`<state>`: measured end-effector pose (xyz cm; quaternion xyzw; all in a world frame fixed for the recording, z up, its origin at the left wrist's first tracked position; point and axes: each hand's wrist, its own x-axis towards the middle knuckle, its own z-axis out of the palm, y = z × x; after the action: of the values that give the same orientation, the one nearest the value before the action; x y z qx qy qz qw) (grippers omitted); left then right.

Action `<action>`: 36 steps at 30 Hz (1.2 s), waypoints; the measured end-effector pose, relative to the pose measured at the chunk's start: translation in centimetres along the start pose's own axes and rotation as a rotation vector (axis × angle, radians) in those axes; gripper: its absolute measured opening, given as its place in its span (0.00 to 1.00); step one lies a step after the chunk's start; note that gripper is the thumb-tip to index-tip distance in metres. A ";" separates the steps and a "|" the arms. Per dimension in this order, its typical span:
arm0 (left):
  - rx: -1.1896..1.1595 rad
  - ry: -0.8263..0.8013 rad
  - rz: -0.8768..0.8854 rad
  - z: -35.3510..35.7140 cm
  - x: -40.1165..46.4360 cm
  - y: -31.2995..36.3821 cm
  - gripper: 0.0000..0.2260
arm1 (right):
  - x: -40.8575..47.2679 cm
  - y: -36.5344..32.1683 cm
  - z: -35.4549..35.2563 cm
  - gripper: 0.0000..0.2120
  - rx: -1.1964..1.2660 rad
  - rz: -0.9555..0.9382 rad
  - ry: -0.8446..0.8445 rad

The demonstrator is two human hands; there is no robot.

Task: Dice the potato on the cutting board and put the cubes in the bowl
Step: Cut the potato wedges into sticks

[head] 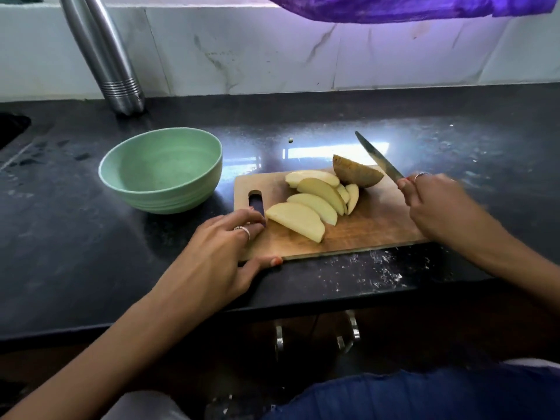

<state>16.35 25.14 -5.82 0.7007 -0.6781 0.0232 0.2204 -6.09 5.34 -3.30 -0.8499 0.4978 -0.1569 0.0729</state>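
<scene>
Left of the cutting board (360, 234), the green bowl (160, 169) holds no cubes.

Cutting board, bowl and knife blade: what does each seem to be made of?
Cutting board: looks like wood or bamboo, matte, with brown grain streaks showing. Bowl: pale green, matte, with ridges round its base; possibly plastic or a fibre composite, though ceramic cannot be ruled out. Knife: the blade looks like metal, grey with a dull sheen; its handle is hidden inside the right hand.

Wooden cutting board (363, 234), glossy black stone counter (91, 237), matt bowl (160, 171).
</scene>
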 end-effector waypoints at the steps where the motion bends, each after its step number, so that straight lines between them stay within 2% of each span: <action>1: -0.007 0.009 -0.005 0.1 -0.7 0.1 0.28 | -0.4 0.0 0.0 0.19 0.020 -0.010 0.003; 8: 0.029 0.062 -0.048 -0.5 -4.8 1.7 0.28 | -4.2 -1.0 0.0 0.09 0.080 -0.093 0.007; 13: -0.027 0.119 -0.130 -2.0 -2.3 2.8 0.28 | -5.3 -1.7 -1.7 0.11 0.121 -0.166 0.090; 16: -0.090 0.024 -0.089 -1.6 -0.4 3.1 0.33 | -7.9 -2.8 -2.8 0.11 0.133 -0.205 0.054; 18: -0.112 -0.023 -0.089 -1.0 0.3 3.1 0.35 | -9.5 -3.1 -2.7 0.16 0.102 -0.213 0.012; 21: -0.108 -0.017 -0.111 -0.4 0.4 3.2 0.32 | -10.6 -2.7 -2.5 0.19 0.065 -0.215 -0.009; 26: -0.082 0.105 -0.069 -0.1 -0.6 3.5 0.25 | -11.5 -2.2 -2.8 0.22 0.027 -0.182 -0.109; 30: 0.019 0.178 -0.158 -0.3 -1.8 3.8 0.28 | -12.2 -2.8 -2.9 0.29 -0.026 -0.188 -0.144; 36: 0.074 0.197 -0.344 -0.8 -2.5 4.8 0.29 | -10.8 -4.2 -3.0 0.22 -0.250 -0.256 -0.175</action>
<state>11.76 27.85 -4.64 0.8082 -0.5224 0.0784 0.2604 -8.53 16.91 -1.36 -0.9190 0.3932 -0.0272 -0.0106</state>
